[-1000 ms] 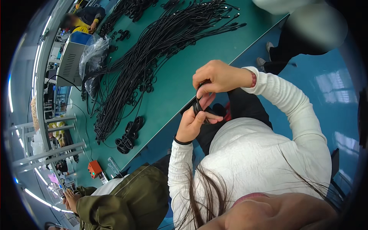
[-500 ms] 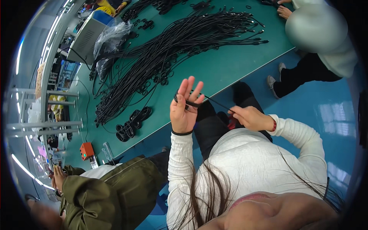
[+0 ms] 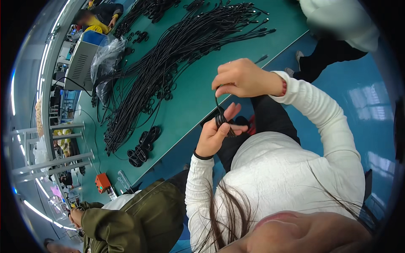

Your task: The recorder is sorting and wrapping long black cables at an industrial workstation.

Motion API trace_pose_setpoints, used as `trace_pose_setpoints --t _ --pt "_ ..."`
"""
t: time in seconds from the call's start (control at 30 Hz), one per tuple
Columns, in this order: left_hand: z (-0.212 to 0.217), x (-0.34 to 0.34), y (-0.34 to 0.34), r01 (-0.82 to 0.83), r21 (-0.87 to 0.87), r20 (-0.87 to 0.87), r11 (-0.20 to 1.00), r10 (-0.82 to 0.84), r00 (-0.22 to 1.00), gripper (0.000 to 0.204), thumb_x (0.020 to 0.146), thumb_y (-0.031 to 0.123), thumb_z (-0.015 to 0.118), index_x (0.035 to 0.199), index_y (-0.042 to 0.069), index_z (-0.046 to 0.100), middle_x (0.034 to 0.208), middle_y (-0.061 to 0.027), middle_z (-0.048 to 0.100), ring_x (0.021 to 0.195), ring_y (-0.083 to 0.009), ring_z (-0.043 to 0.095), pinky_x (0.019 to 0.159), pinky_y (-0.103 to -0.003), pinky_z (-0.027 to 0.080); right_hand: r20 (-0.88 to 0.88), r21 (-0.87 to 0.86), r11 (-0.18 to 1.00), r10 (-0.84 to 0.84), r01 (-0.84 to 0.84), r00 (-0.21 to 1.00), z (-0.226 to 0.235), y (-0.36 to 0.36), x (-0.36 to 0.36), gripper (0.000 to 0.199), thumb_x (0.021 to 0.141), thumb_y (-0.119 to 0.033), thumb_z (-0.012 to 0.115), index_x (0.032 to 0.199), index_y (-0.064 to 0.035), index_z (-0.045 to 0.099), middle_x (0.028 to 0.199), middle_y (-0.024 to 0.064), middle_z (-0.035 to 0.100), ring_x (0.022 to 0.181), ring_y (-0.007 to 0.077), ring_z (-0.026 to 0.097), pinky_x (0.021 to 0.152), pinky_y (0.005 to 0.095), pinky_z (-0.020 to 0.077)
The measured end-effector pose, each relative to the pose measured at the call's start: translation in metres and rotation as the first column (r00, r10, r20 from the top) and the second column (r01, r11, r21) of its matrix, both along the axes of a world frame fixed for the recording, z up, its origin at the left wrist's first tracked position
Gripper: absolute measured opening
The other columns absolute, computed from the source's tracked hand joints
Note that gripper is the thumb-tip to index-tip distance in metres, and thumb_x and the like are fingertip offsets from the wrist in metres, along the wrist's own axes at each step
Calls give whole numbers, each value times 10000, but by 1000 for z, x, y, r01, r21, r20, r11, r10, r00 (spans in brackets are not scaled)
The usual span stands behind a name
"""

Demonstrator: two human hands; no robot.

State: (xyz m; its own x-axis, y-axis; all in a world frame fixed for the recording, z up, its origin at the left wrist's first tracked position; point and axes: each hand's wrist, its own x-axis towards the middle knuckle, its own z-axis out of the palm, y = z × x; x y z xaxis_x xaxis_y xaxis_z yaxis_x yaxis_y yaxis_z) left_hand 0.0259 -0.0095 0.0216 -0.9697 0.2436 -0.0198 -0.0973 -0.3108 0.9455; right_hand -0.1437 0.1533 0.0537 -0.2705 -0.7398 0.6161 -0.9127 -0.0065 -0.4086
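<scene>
A black cable [image 3: 220, 119] is wound in several loops round the fingers of my left hand [image 3: 210, 138], just off the table's near edge. The left thumb lies against the loops, and other fingers stick out past them. Above it, my right hand [image 3: 241, 79] pinches the same cable between thumb and fingers. A taut length runs down from that pinch to the loops, and a cable end [image 3: 261, 59] pokes out beyond the right hand. A long heap of black cables [image 3: 168, 59] lies across the green table [image 3: 219, 71]. Coiled cables [image 3: 143, 145] rest near its front edge.
A clear plastic bag [image 3: 107, 59] lies beside a grey metal box [image 3: 80, 65]. An orange box [image 3: 102, 183] sits at the table's left end. A person in an olive jacket [image 3: 135, 211] is close on my left; another in white [image 3: 341, 21] stands upper right.
My right hand has moved up and left, from beside my lap to above the left hand, drawing the cable round. The left hand has turned and its fingers have curled in more.
</scene>
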Motion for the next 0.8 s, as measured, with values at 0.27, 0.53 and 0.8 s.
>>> trace_pose_setpoints --t 0.27,0.53,0.8 --pt "2 -9 -24 -158 409 -56 899 197 979 472 1024 184 398 1430 -42 318 1444 -236 390 1155 -374 577 904 -336 521 534 -21 999 33 -26 845 -66 10 46 96 868 -103 587 884 -11 612 711 80 664 555 235 599 524 296 451" --pt "-6 -25 -4 -482 278 22 831 496 868 455 1006 144 453 1414 -32 358 1415 -228 435 1194 -340 548 929 -328 495 -19 497 863 -94 91 995 -32 38 70 104 814 -86 594 747 -26 541 661 118 621 536 220 594 523 315 467" --pt "-5 -18 18 -425 -365 -244 828 355 902 376 1001 108 469 1341 -51 446 1244 -198 588 1035 -275 631 914 -323 488 -362 273 962 111 -9 926 17 18 33 46 782 -93 600 794 -69 561 895 61 620 720 180 599 608 279 459"
